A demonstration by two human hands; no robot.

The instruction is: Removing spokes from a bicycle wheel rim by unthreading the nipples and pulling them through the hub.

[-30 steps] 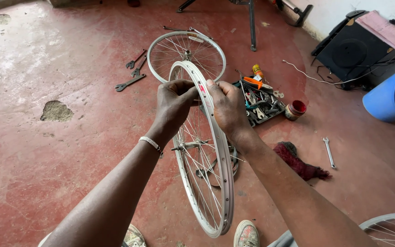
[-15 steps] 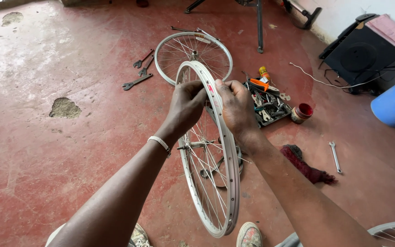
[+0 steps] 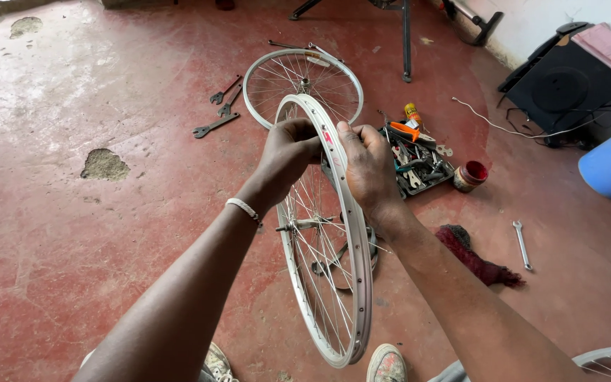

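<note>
Two bare hands are gripping a silver spoked bicycle wheel rim, which is standing upright on edge between the person's shoes above the worn red concrete floor. The left hand is closing its fingers around the top of the rim from one side, and the right hand is clamping the same stretch from the other, thumbs pressing on the rim bed. A second silver spoked wheel is lying flat just beyond. Near the right hand, a black tray of mixed hand tools is sitting beside a small red-lidded tin; a dark red rag and a steel spanner are lying farther right. With only the top held, the wheel is looking liable to twist or swing sideways, and fingers could be getting pinched against the spokes.
</note>
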